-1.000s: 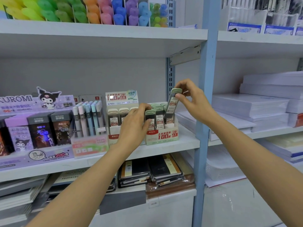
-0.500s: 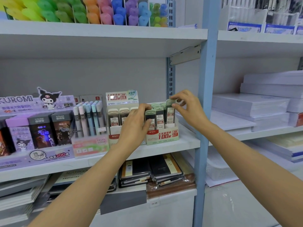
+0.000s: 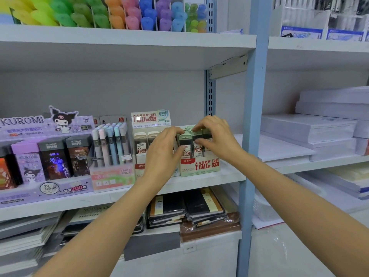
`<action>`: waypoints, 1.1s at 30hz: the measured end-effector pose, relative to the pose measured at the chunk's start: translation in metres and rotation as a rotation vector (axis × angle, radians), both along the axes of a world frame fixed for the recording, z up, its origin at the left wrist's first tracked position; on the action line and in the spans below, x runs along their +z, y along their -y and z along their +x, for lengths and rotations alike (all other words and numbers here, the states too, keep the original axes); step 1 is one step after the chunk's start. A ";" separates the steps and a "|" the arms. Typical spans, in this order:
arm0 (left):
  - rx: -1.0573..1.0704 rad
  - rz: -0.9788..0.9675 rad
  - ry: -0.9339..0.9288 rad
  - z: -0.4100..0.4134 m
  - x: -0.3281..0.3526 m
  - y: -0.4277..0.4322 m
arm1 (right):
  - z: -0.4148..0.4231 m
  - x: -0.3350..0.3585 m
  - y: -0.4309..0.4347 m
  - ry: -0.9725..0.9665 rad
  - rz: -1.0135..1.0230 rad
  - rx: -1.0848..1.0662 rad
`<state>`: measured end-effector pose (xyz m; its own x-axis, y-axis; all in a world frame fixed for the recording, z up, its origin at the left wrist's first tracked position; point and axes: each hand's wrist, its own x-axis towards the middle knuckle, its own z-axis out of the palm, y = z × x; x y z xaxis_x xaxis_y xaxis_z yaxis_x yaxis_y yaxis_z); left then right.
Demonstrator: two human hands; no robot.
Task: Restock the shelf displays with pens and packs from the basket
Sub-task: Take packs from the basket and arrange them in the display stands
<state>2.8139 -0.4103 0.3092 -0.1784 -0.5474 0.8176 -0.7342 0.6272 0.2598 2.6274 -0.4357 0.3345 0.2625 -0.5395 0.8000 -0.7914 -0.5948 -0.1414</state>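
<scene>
Both hands are working at the green display box (image 3: 199, 166), which is standing on the white shelf (image 3: 225, 179) just left of the blue post (image 3: 253, 116) and is showing "100" and "2B 0.7" on its red-and-pale front. The left hand (image 3: 165, 150) is reaching in from the lower left and closing around the front-left pack (image 3: 185, 141), a green-capped lead case standing upright in the box; its fingers are curling over the cap while the thumb is pressing on the label side. The right hand (image 3: 216, 136) is coming in from the right, its fingers bending down over the tops of the cases and its thumb pressing the front of the middle pack (image 3: 197, 145), so it is pinching that one (the case furthest right is sitting mostly hidden behind the palm). All these cases are sitting inside the box, none lifted clear. Touching the box on its left, the cream display box (image 3: 150, 119) is holding pale-capped cases, partly covered by the left hand. Further left, pastel pens (image 3: 111, 144) are standing in a clear holder beside the purple Kuromi display (image 3: 24, 124). Coloured highlighters (image 3: 79, 15) are lining the shelf above, wrapped notebooks (image 3: 187, 208) are lying below, and paper stacks (image 3: 307, 126) are resting in the bay to the right.
</scene>
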 end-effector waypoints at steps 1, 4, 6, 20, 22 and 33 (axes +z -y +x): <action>0.009 0.001 -0.010 0.000 0.000 0.000 | 0.001 0.002 0.000 -0.023 0.002 -0.005; 0.027 0.009 -0.054 0.000 0.002 0.001 | 0.000 0.008 -0.003 -0.010 0.086 0.024; 0.033 0.031 -0.078 0.000 0.003 0.003 | -0.006 0.016 -0.009 0.094 0.172 0.124; 0.001 0.144 -0.248 0.002 0.013 0.003 | 0.010 0.022 -0.030 0.212 0.205 0.341; -0.011 0.129 -0.200 0.004 0.013 0.000 | 0.016 0.014 -0.025 0.146 0.235 0.330; 0.038 0.095 0.058 0.017 -0.004 -0.012 | 0.011 -0.019 -0.018 0.136 0.126 0.160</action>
<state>2.8307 -0.3983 0.3047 -0.2017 -0.6294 0.7505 -0.7728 0.5730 0.2729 2.6389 -0.4177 0.3156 0.2469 -0.5974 0.7630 -0.6568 -0.6821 -0.3215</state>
